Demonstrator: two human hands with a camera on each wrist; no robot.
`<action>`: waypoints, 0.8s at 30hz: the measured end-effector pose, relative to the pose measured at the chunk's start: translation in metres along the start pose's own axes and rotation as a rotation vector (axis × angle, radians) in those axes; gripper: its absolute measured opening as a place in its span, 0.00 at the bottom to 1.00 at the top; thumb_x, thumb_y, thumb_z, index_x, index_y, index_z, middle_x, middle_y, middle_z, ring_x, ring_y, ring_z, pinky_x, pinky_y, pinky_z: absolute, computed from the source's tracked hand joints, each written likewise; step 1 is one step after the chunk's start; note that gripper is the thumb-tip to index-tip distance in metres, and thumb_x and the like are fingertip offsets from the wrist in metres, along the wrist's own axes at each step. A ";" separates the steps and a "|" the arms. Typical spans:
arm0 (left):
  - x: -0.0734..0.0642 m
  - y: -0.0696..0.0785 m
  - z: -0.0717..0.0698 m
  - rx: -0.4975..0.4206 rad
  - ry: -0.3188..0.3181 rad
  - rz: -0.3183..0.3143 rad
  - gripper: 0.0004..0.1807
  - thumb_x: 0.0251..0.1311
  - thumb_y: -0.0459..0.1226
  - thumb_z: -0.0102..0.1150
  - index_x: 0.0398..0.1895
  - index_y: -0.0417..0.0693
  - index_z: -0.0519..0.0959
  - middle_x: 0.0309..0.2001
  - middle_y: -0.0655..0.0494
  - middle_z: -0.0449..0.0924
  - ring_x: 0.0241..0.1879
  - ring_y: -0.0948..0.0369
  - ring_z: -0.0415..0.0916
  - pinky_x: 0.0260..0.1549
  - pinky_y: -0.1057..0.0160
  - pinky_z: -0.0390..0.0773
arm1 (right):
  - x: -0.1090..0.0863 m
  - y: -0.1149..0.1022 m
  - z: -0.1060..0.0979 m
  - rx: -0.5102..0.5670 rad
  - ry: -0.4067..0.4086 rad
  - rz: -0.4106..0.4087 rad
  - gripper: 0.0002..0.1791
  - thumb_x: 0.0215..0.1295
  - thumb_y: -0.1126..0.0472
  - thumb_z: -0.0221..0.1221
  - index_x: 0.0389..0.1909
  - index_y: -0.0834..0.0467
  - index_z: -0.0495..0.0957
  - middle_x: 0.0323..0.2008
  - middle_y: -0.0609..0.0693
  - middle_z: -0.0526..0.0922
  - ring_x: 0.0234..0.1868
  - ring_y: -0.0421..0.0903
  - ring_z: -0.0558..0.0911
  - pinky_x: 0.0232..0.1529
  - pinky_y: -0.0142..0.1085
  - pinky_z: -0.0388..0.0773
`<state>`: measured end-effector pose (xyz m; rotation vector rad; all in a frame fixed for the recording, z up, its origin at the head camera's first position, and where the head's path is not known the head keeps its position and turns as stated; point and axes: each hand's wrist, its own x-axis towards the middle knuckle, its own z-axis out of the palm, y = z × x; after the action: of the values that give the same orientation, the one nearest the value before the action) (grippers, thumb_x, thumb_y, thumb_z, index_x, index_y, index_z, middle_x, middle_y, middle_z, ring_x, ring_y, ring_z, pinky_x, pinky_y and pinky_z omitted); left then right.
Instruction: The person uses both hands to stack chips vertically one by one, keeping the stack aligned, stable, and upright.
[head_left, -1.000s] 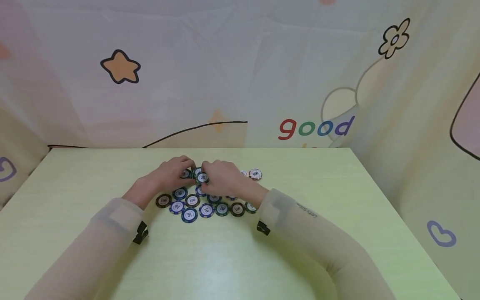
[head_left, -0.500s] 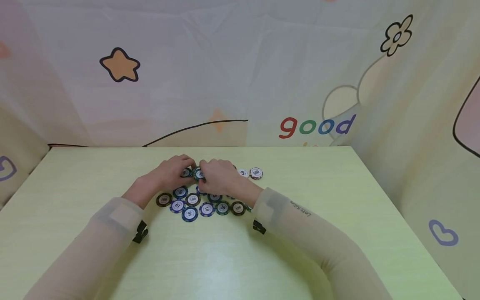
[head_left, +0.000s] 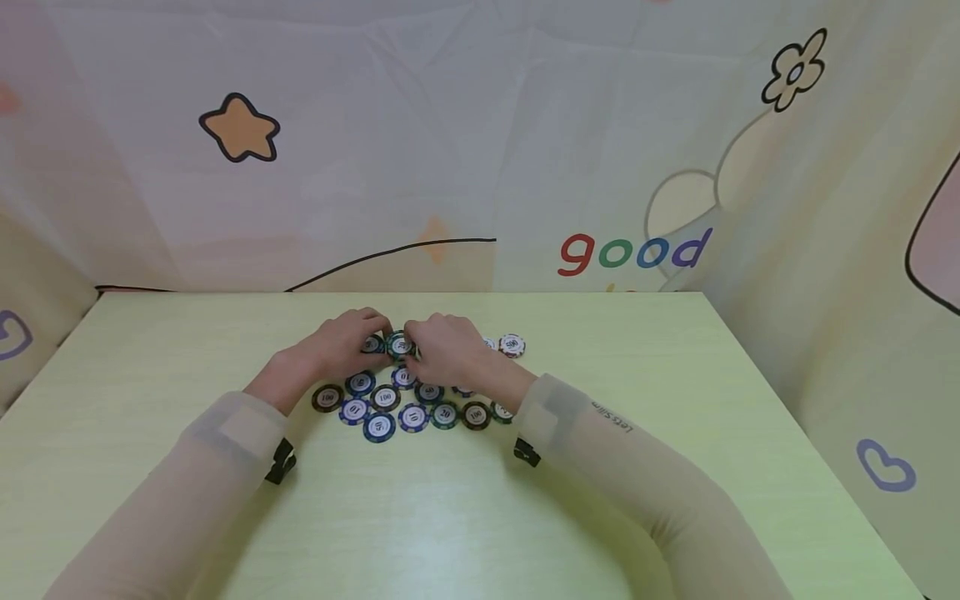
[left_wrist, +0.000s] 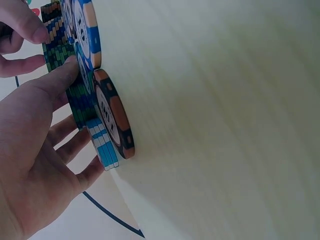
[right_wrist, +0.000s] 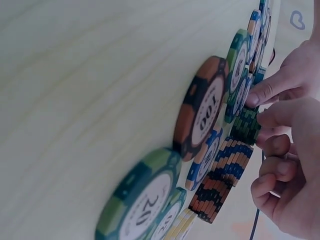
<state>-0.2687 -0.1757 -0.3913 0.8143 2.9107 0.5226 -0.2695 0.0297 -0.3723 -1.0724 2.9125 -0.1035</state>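
Observation:
Stacked poker chips stand in a row near the back of the table. My left hand (head_left: 345, 343) curls round a dark blue-green stack (left_wrist: 80, 105), thumb on the near side and fingers behind. Beside it my right hand (head_left: 448, 348) pinches the green stack (head_left: 401, 345) between thumb and forefinger, its other fingers curled in. A blue stack (right_wrist: 233, 159) and a black-and-orange stack (right_wrist: 210, 197) follow to the right, partly behind the right hand in the head view. A short light-blue-and-white stack (left_wrist: 102, 145) stands at the left end.
Loose chips lie flat in front of the stacks, among them a black 100 chip (head_left: 327, 398), a blue chip (head_left: 379, 427) and a green 20 chip (head_left: 445, 415). A white chip (head_left: 512, 346) lies at the right. A printed curtain (head_left: 420, 142) hangs behind the pale table (head_left: 420, 517).
A green chip in my right hand has moved from the near side of the green stack onto its top. The right hand then shifted slightly right. My left hand has stayed in place.

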 end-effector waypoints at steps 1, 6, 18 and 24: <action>0.000 0.000 0.000 -0.001 -0.001 -0.003 0.18 0.68 0.42 0.67 0.54 0.42 0.79 0.61 0.40 0.75 0.54 0.46 0.73 0.54 0.36 0.73 | 0.000 0.000 0.000 -0.004 0.005 -0.001 0.11 0.72 0.52 0.61 0.45 0.55 0.80 0.26 0.45 0.80 0.22 0.41 0.76 0.22 0.33 0.70; -0.001 0.001 -0.001 -0.001 -0.003 -0.002 0.18 0.68 0.42 0.67 0.54 0.42 0.79 0.61 0.40 0.75 0.54 0.46 0.73 0.54 0.35 0.73 | 0.001 -0.003 0.000 -0.039 0.039 0.001 0.10 0.73 0.53 0.61 0.42 0.55 0.81 0.27 0.46 0.80 0.23 0.41 0.76 0.23 0.33 0.72; -0.001 0.002 -0.002 -0.005 -0.012 -0.018 0.20 0.68 0.42 0.67 0.57 0.41 0.78 0.63 0.40 0.73 0.55 0.46 0.72 0.56 0.35 0.71 | 0.004 -0.006 0.001 -0.055 0.046 0.027 0.10 0.75 0.52 0.60 0.43 0.55 0.81 0.28 0.46 0.81 0.24 0.41 0.77 0.23 0.32 0.71; 0.001 0.001 -0.001 -0.001 -0.013 -0.017 0.22 0.68 0.42 0.67 0.58 0.40 0.78 0.63 0.39 0.73 0.58 0.44 0.72 0.57 0.34 0.71 | 0.005 -0.006 0.002 -0.065 0.042 0.033 0.11 0.76 0.51 0.59 0.43 0.55 0.81 0.28 0.46 0.81 0.24 0.41 0.77 0.23 0.32 0.72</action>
<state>-0.2689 -0.1750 -0.3904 0.7893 2.9028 0.5146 -0.2691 0.0222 -0.3738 -1.0434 2.9890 -0.0314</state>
